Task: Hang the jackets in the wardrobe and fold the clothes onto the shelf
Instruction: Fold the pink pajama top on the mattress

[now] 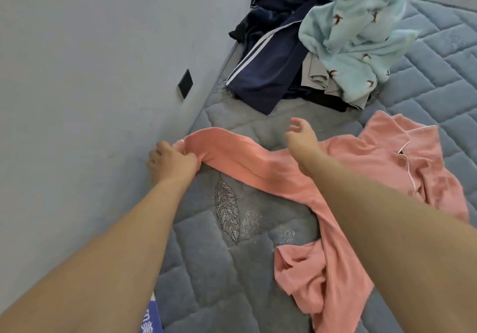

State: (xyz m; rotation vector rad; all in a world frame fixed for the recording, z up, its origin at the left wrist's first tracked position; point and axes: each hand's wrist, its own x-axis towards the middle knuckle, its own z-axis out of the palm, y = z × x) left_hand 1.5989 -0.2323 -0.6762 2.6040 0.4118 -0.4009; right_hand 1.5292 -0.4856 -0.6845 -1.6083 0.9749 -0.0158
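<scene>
Left hand (171,161) pinched the cuff end of a sleeve of the pink pajama shirt (304,185), at the mattress's left edge by the grey wall (90,74). Right hand (300,134) hovered above the shirt's middle, fingers loosely curled, holding nothing. Shirt lay spread across the quilted grey mattress (438,87), collar and buttons to the right. Far off: heap of navy striped garment (271,64) and light-blue bird-print fleece (356,33). Black wall plate (185,83) on the wall.

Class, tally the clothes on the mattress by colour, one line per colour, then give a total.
Pink: 1, the shirt
Navy: 1, the striped garment
Light blue: 1, the bird-print garment
Grey: 1, the folded piece
Total: 4 visible; the pile may hide more.
</scene>
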